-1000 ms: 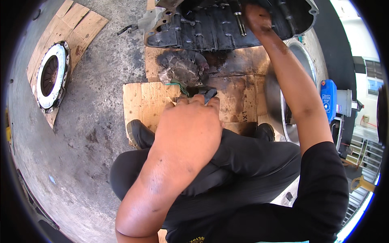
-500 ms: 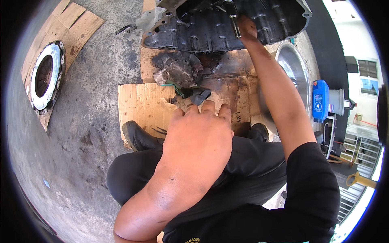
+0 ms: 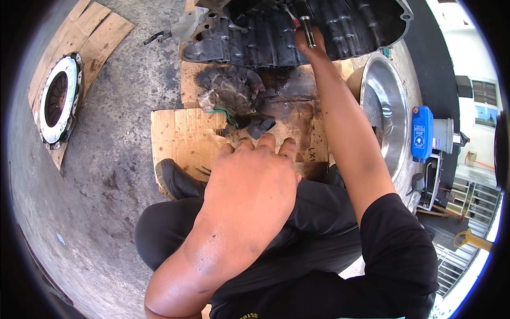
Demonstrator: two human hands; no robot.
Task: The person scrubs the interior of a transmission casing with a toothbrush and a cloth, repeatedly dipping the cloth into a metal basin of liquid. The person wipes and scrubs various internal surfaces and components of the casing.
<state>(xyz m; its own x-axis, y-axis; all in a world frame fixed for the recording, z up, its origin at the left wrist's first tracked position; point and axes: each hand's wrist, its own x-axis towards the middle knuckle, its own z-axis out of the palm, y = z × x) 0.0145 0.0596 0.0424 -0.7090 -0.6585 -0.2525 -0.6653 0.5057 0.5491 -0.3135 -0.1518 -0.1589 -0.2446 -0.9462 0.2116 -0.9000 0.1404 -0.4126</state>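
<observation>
Several ribs (image 3: 338, 33) line the dark metal housing (image 3: 260, 45) at the top of the view, where the right grip (image 3: 302, 42) reaches in beside a shiny shaft (image 3: 307, 29); I cannot tell whether it holds the small red item (image 3: 295, 22) next to it. The left grip (image 3: 252, 183) is released, fingers (image 3: 266, 141) spread over the black trousers (image 3: 319, 212), near a crumpled, dirty bundle (image 3: 229, 90) lying on stained cardboard (image 3: 183, 127).

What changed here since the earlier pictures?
The right hand moved left inside the black housing, now partly behind the shaft; the left hand drew back, clear of the dark scrap. The ring-shaped plate and blue container stayed put.
</observation>
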